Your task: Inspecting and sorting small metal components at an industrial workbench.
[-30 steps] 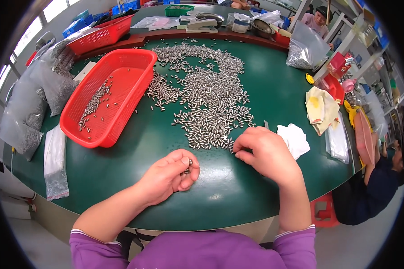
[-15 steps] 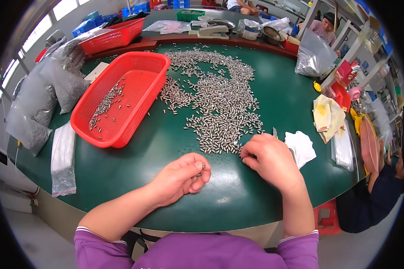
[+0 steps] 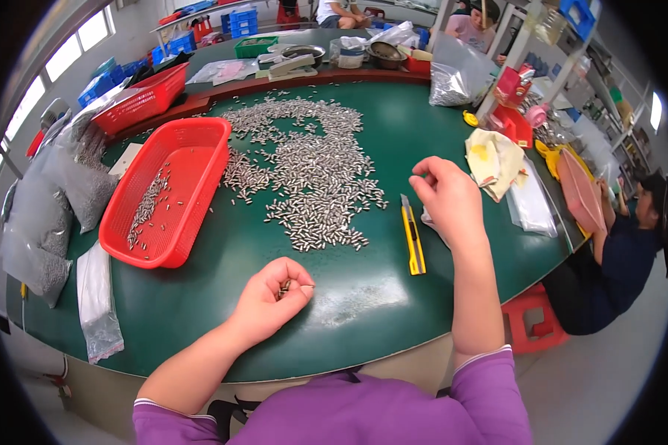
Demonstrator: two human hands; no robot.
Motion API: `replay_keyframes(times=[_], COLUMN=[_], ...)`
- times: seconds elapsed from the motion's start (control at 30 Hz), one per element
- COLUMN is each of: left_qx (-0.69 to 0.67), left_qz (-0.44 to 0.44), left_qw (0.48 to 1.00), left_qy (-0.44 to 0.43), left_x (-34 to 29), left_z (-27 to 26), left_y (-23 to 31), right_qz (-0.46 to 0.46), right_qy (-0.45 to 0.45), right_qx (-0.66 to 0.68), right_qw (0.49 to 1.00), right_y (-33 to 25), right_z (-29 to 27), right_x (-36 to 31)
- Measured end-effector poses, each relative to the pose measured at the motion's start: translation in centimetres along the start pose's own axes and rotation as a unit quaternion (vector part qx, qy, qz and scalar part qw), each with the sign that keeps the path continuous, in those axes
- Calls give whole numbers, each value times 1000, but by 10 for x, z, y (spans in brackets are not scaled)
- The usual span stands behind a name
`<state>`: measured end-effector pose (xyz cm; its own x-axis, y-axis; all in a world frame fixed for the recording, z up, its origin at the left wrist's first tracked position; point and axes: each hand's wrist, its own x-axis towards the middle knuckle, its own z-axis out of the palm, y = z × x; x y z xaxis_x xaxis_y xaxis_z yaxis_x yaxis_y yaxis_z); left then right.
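Observation:
My left hand [image 3: 271,300] is closed around a few small metal pins [image 3: 283,288], held over the near edge of the green table. Thumb and forefinger meet at its right side, and the rest of what it holds is hidden. Farther right, my right hand [image 3: 449,199] is raised above the table with loosely bent fingers. Its thumb stands apart from the fingertips, and nothing shows between them. Left of that wrist lies a yellow utility knife [image 3: 413,239]. A white cloth [image 3: 430,222] is mostly covered by the hand. Beyond both hands spreads a large pile of silvery pins [image 3: 319,174].
A red plastic basket [image 3: 115,233] with some pins stands at the left. Bags of metal pieces [image 3: 41,230] and a pack of clear bags [image 3: 96,297] lie beyond it. A yellowish cloth [image 3: 493,163] is at the right. A co-worker [image 3: 616,252] sits past the right edge.
My right hand has lifted from the pile's near edge and moved right and away from me, uncovering the utility knife. The left hand has turned, still closed. The view has shifted rightward.

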<state>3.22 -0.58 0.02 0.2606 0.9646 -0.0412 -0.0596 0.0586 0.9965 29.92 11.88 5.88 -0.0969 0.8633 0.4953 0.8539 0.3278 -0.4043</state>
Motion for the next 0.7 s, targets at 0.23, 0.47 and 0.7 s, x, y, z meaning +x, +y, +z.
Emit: replay_keyframes(times=[0.23, 0.47, 0.7], left_qx=[341, 309, 284], left_qz=[138, 65, 40], left_qw=[930, 948, 957], left_qy=[-12, 33, 51], left_x=[-12, -8, -17], left_z=[8, 9, 16], left_y=[10, 5, 4], right_qz=[19, 72, 137], right_qy=[-180, -130, -161], right_qx=[-95, -54, 309], right_qw=[979, 987, 927], right_y=[-7, 18, 8], right_z=[-7, -21, -113], right_x=[-46, -91, -191])
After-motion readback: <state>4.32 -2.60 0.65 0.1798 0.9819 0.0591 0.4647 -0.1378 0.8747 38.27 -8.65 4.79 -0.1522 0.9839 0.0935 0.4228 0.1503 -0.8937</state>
